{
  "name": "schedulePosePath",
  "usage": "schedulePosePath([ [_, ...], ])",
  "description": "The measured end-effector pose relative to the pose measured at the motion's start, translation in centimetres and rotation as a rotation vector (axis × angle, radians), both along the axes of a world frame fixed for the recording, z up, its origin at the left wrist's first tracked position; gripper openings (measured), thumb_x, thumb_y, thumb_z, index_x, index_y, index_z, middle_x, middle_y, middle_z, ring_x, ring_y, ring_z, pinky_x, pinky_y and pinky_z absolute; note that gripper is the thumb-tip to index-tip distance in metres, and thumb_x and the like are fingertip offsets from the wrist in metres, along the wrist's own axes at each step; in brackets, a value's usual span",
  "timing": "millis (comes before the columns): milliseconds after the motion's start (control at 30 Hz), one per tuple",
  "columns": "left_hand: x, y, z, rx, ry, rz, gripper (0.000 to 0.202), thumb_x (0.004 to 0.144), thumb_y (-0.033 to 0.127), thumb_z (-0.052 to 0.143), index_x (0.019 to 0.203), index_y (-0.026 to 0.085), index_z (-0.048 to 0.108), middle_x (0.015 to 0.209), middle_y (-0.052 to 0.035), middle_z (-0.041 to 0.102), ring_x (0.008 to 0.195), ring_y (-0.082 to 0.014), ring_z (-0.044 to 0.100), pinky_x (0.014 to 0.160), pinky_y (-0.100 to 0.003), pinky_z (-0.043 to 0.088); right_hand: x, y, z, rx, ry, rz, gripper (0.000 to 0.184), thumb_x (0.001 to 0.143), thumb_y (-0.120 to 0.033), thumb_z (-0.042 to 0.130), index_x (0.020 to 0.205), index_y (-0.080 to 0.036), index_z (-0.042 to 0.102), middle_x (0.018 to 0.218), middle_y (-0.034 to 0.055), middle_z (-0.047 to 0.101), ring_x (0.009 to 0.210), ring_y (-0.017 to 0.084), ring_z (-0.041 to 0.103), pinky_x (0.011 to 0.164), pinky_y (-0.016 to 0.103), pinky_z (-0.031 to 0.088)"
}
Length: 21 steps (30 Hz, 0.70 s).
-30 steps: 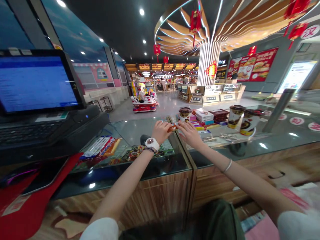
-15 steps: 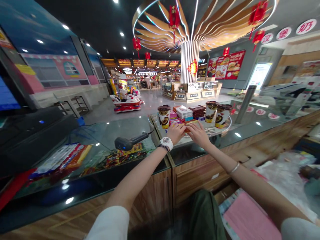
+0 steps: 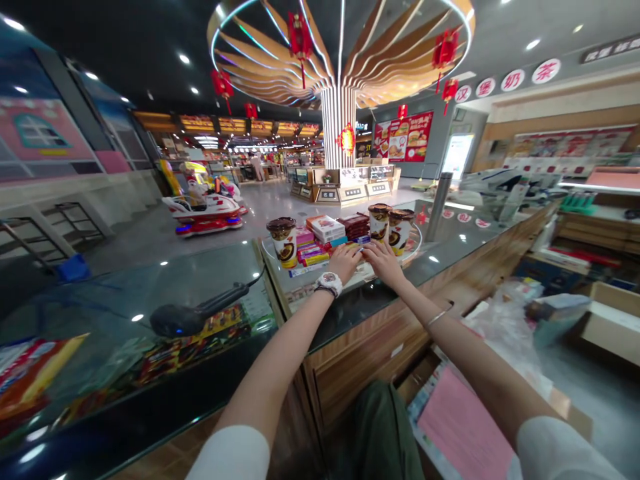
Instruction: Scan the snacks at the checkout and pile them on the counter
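Observation:
My left hand, a white watch on its wrist, and my right hand lie side by side on a glass counter. Their fingers touch a small orange snack packet, which they partly hide. Whether they grip it I cannot tell. Just beyond are colourful snack bars, a white box and dark chocolate boxes. Three cups with brown lids stand around them: one on the left, two on the right, on a round clear stand.
A black barcode scanner lies on the glass left of my hands, above packaged snacks. A steel post stands on the counter to the right. Below right are a plastic bag and a pink sheet. A coin-ride stands beyond.
My hands have moved from holding the orange packet up at the display's front edge to lying low against the stacked bars. The view has swung right.

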<state>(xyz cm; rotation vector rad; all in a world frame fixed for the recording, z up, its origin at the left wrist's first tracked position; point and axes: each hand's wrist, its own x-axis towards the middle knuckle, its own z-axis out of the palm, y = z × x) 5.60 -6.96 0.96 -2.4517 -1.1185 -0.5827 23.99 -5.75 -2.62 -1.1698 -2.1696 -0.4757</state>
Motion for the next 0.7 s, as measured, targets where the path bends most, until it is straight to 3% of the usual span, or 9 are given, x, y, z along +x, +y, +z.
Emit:
schedulePosePath([
  [133,0.8,1.3,-0.8,-0.068,-0.043,-0.005,0.033,0.086,0.011,0.061,0.117,0.021,0.067,0.136,-0.0111,0.065,0.126,-0.0247,0.059,0.116,-0.050,0.036,0.5,1.3,-0.7,-0.059,0.025,-0.028,0.036,0.094,-0.013,0.044,0.126,-0.021,0.059,0.141,0.0113,0.059,0.141,0.029,0.041,0.120,0.058,0.024],
  [333,-0.1,1.2,-1.8,-0.191,-0.169,0.018,0.030,0.090,0.016,0.055,0.115,0.025,0.068,0.134,-0.0070,0.066,0.125,-0.0228,0.060,0.122,-0.057,0.023,1.1,2.9,-2.0,-0.155,0.096,-0.031,0.042,0.087,-0.008,0.048,0.127,-0.017,0.057,0.135,0.0164,0.062,0.140,0.030,0.043,0.117,0.060,0.029],
  [567,-0.9,0.1,-1.7,-0.239,-0.200,0.064,0.028,0.089,0.012,0.053,0.110,0.021,0.070,0.120,-0.0075,0.072,0.115,-0.0222,0.065,0.122,-0.050,0.028,1.1,3.8,-2.4,-0.299,0.162,-0.081,0.042,0.088,-0.007,0.042,0.125,-0.018,0.058,0.136,0.0159,0.061,0.145,0.031,0.036,0.114,0.064,0.030],
  [700,-1.1,-0.1,-1.9,-0.296,-0.166,0.034,0.031,0.089,0.012,0.050,0.110,0.023,0.070,0.120,-0.0056,0.073,0.114,-0.0216,0.066,0.121,-0.049,0.029,0.8,2.9,-2.0,-0.244,0.170,-0.059,0.044,0.088,-0.005,0.037,0.124,-0.016,0.061,0.145,0.0159,0.054,0.140,0.029,0.042,0.114,0.058,0.033],
])
